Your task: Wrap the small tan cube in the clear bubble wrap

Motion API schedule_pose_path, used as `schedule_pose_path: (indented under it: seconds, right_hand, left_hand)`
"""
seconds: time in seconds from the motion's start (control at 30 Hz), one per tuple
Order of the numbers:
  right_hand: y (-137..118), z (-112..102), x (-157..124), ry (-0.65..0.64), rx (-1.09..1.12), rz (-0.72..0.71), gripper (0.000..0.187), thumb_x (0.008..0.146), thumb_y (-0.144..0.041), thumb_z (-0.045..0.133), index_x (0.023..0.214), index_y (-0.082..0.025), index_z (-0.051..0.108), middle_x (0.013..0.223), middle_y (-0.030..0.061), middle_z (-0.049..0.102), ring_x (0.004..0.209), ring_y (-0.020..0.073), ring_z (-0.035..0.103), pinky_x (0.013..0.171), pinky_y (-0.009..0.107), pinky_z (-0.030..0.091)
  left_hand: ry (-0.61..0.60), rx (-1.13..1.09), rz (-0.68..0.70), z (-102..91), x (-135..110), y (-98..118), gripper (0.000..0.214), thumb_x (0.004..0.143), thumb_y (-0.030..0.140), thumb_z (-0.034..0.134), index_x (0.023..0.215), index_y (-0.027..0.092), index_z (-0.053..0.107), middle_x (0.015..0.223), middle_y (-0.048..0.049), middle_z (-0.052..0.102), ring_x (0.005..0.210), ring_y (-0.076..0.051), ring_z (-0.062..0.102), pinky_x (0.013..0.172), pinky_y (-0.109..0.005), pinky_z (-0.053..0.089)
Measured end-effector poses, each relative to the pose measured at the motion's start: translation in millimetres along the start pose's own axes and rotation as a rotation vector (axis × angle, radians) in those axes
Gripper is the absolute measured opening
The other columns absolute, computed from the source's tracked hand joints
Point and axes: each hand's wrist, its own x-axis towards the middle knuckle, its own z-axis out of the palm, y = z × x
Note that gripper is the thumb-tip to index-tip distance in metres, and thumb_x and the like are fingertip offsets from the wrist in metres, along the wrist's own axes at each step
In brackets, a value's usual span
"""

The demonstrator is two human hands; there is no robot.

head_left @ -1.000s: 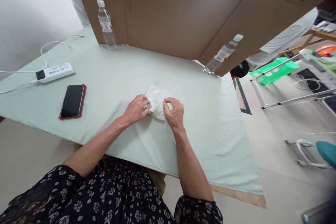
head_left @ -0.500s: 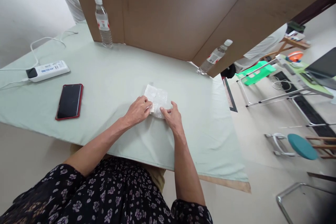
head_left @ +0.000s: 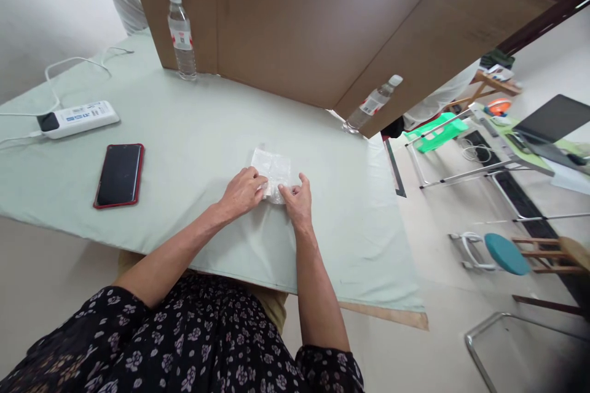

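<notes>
A clear bag [head_left: 273, 171] lies flat on the green-covered desk [head_left: 193, 135], near its middle. Its near edge is pinched by the left hand [head_left: 243, 192] and the right hand [head_left: 297, 201], both closed on it with fingertips. What is inside cannot be told. A phone [head_left: 118, 174] and a power strip [head_left: 76, 119] lie well apart to the left. Behind, a cardboard screen [head_left: 295, 18] is flanked by two bottles, one upright [head_left: 181, 35], one [head_left: 371, 104] at the corner. Nothing stands between hands and bag.
</notes>
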Motion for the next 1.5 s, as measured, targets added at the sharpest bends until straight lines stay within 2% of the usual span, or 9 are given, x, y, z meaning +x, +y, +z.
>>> schedule_pose_path:
  seconds: [0.17,0.37,0.57,0.73,0.87,0.97,1.17,1.37,1.5]
  right_hand:
    - [-3,5,4,0.089,-0.052,-0.013,0.085,0.073,-0.051,0.071,0.144,-0.014,0.042,0.101,0.0086,0.067,0.09,0.0234,0.062,0.084,0.036,0.05]
    - [-7,4,-2,0.05,-0.049,-0.041,0.075,0.077,-0.041,0.064,0.144,-0.015,0.043,0.073,-0.0054,0.053,0.068,0.017,0.054,0.073,0.031,0.049]
    - [-15,4,-8,0.044,0.049,-0.046,0.074,0.077,-0.04,0.063,0.144,-0.013,0.043,0.067,-0.0084,0.042,0.062,0.0145,0.047,0.066,0.029,0.046]
    - [-14,7,-9,-0.004,0.181,-0.024,0.073,0.081,-0.043,0.063,0.145,-0.017,0.04,0.076,-0.0041,0.053,0.064,0.0146,0.051,0.064,0.03,0.05]
    - [-3,9,-7,0.001,0.075,-0.092,0.069,0.085,-0.045,0.059,0.146,-0.019,0.04,0.098,0.0038,0.062,0.074,0.0159,0.059,0.067,0.031,0.053]
    - [3,10,-4,0.021,-0.01,-0.097,0.069,0.086,-0.047,0.058,0.146,-0.018,0.041,0.108,0.0091,0.064,0.083,0.0193,0.063,0.073,0.033,0.055]
    - [-6,10,6,0.057,-0.088,-0.016,0.074,0.078,-0.045,0.063,0.142,-0.011,0.046,0.112,0.014,0.067,0.097,0.0254,0.063,0.09,0.039,0.052]
    - [-15,5,1,0.046,-0.1,-0.08,0.066,0.076,-0.033,0.056,0.138,-0.013,0.051,0.086,0.0015,0.063,0.074,0.0185,0.058,0.079,0.033,0.051]
    - [-21,6,-8,0.067,-0.023,-0.115,0.061,0.078,-0.034,0.058,0.136,-0.017,0.053,0.087,-0.0004,0.06,0.072,0.0148,0.055,0.077,0.03,0.05]
  left_hand:
    - [-0.01,-0.008,0.027,-0.7,-1,-2,0.025,0.096,0.022,0.05,0.105,0.021,0.073,0.105,-0.0101,0.06,0.098,-0.024,0.057,0.086,-0.037,0.05]
    - [-0.005,0.027,0.06,-0.2,0,-1,0.032,0.093,0.015,0.051,0.115,0.024,0.071,0.113,-0.0099,0.059,0.1,-0.025,0.055,0.088,-0.037,0.049]
    - [-0.082,0.109,0.094,-6.2,2,5,0.036,0.091,0.01,0.048,0.112,0.025,0.074,0.115,-0.0113,0.06,0.098,-0.026,0.053,0.085,-0.038,0.047]
    - [-0.121,0.123,0.111,-8.2,5,6,0.036,0.092,0.01,0.047,0.111,0.025,0.074,0.112,-0.011,0.061,0.096,-0.026,0.052,0.084,-0.038,0.047]
    - [-0.091,0.083,0.072,-7.5,3,6,0.05,0.09,0.01,0.048,0.136,0.025,0.058,0.115,-0.0098,0.062,0.099,-0.026,0.054,0.088,-0.038,0.048]
    - [-0.045,0.049,0.049,-5.3,1,6,0.055,0.092,0.014,0.049,0.147,0.019,0.045,0.122,-0.0112,0.063,0.105,-0.027,0.055,0.094,-0.04,0.047]
    - [-0.007,0.053,0.036,-0.7,0,3,0.038,0.095,0.018,0.048,0.132,0.015,0.055,0.114,-0.012,0.067,0.107,-0.027,0.057,0.094,-0.04,0.047]
    - [-0.011,0.056,0.051,-2.0,1,4,0.02,0.095,0.017,0.05,0.108,0.018,0.065,0.111,-0.0098,0.069,0.103,-0.026,0.057,0.09,-0.039,0.048]
    - [-0.069,0.068,0.047,-4.4,4,7,0.018,0.094,0.014,0.049,0.096,0.017,0.067,0.107,-0.0107,0.07,0.1,-0.026,0.057,0.088,-0.038,0.048]
